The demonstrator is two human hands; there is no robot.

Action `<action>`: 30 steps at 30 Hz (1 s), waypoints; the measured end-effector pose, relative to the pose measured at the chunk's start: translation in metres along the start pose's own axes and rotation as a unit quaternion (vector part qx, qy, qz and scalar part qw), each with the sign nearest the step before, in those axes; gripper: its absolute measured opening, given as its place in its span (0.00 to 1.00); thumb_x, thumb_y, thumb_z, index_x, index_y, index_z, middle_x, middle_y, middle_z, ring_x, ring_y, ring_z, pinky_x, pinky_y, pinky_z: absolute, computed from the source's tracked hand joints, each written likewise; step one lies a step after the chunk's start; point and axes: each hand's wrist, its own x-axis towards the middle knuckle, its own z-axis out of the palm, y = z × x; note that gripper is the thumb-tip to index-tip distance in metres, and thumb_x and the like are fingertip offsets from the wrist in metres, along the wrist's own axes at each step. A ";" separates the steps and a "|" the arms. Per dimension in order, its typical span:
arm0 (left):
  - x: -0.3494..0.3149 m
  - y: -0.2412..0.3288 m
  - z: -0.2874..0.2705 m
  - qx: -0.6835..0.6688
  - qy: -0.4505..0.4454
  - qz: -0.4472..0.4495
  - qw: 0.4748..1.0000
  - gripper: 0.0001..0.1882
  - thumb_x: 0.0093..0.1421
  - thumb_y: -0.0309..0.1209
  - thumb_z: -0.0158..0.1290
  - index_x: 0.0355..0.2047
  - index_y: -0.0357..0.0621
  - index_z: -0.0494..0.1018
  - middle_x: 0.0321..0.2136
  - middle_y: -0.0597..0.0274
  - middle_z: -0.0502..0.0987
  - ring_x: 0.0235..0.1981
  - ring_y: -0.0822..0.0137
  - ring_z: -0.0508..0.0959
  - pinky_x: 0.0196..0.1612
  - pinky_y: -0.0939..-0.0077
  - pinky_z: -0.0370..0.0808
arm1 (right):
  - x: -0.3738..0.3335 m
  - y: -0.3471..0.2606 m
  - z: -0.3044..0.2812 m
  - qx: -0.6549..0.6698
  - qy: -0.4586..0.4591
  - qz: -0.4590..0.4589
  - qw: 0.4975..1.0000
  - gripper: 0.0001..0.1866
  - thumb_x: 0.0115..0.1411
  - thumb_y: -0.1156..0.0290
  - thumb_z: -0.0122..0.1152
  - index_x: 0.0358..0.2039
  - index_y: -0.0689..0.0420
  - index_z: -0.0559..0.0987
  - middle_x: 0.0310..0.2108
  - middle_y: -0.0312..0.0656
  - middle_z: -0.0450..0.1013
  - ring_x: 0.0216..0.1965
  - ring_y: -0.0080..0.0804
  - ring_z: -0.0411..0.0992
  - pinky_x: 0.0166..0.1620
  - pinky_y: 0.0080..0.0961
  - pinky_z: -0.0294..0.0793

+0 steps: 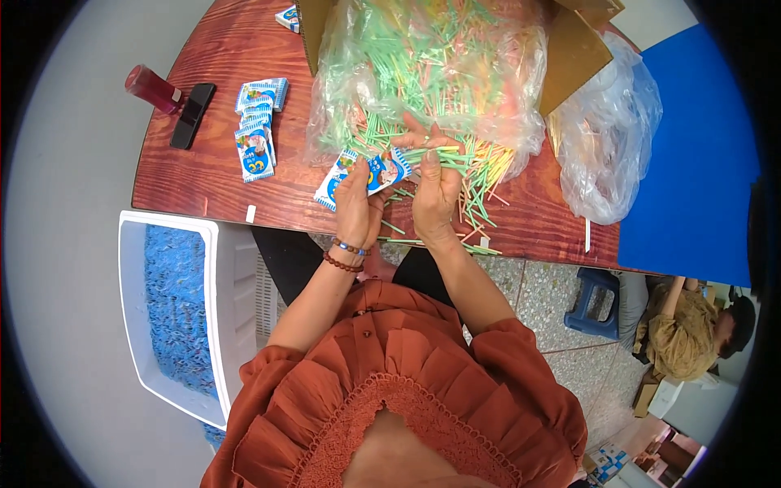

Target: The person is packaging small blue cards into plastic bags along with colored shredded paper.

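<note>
My left hand (355, 207) is closed on a small blue and white packet (390, 168), thumb on top, above the near edge of the table. Part of the packet is hidden under the fingers. Close to its right end, my right hand (437, 193) pinches a small bundle of thin green and yellow sticks (450, 154). The bundle's left ends lie against or near the packet; I cannot tell whether any are inside it. Just behind both hands, loose pastel sticks (488, 171) spill out of a clear plastic bag (342, 93) onto the table.
An open cardboard box (576, 69) surrounds the bag. Leftward on the red wooden table (285, 195) are stacked packets (256, 150), a black phone (194, 115) and a red bottle (153, 88). A white bin (213, 325) holds blue pieces. Crumpled plastic (606, 154) lies right; a person (683, 337) sits beyond.
</note>
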 end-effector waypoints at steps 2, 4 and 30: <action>0.000 -0.002 0.001 0.000 0.007 0.009 1.000 0.13 0.69 0.39 0.45 0.41 0.44 0.74 0.37 0.65 0.79 0.36 0.72 0.79 0.37 0.72 0.77 | -0.003 0.006 0.002 -0.005 0.014 0.012 1.000 0.16 0.72 0.64 0.37 0.47 0.63 0.68 0.47 0.47 0.74 0.60 0.43 0.65 0.68 0.43 0.45; -0.001 -0.004 0.006 -0.001 0.012 0.018 1.000 0.13 0.69 0.39 0.45 0.41 0.43 0.74 0.37 0.65 0.79 0.37 0.71 0.79 0.38 0.71 0.78 | -0.006 0.010 0.003 0.015 0.016 0.060 0.998 0.21 0.72 0.63 0.36 0.46 0.66 0.73 0.53 0.50 0.71 0.64 0.43 0.59 0.67 0.39 0.48; 0.018 -0.008 0.015 -0.092 -0.001 0.028 0.995 0.16 0.70 0.37 0.45 0.41 0.36 0.75 0.40 0.59 0.80 0.39 0.69 0.80 0.44 0.71 0.77 | 0.020 0.015 -0.015 0.109 -0.045 0.191 0.975 0.26 0.71 0.61 0.37 0.62 0.65 0.63 0.68 0.49 0.51 0.69 0.39 0.48 0.68 0.32 0.45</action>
